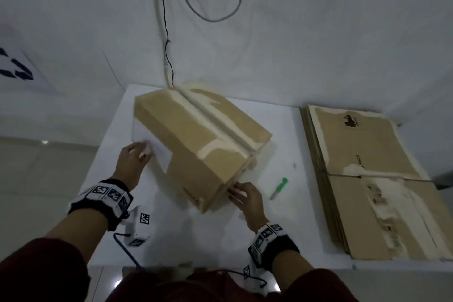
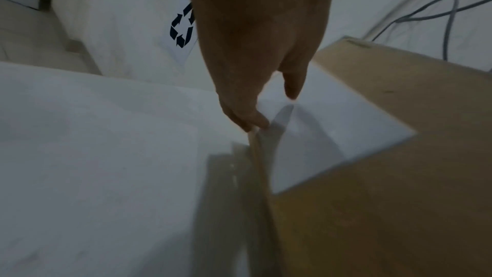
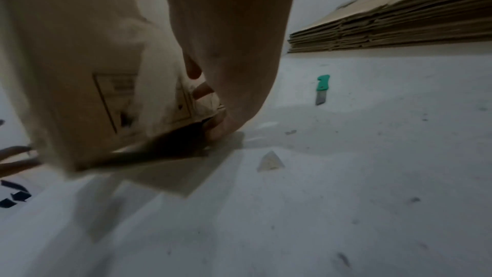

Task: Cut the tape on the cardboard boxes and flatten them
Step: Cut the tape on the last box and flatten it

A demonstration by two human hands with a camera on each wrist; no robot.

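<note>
Reaching in from the near edge, both hands work the cardboard box (image 1: 196,140), which sits tilted in the middle of the white table (image 1: 196,240), its taped seam facing up. The right hand (image 1: 247,200) has its fingers curled at the box's near lower corner, apparently hooked under the bottom edge in the right wrist view. The left hand (image 1: 133,160) pinches the edge of a white-faced flap (image 2: 319,125) on the box's left side. One risk, as I judge it, is the box slipping off the right fingertips while tipped, since the hold is only at a corner. Another is the flap tearing if pulled before all its tape is cut; whether the top seam is slit I cannot tell.

Just beyond the right hand, a green-handled knife (image 1: 279,188) lies loose with its blade showing; a swinging box or sleeve could knock it. Farther right, the stack of flattened boxes (image 1: 367,179) rests at the table's end.
</note>
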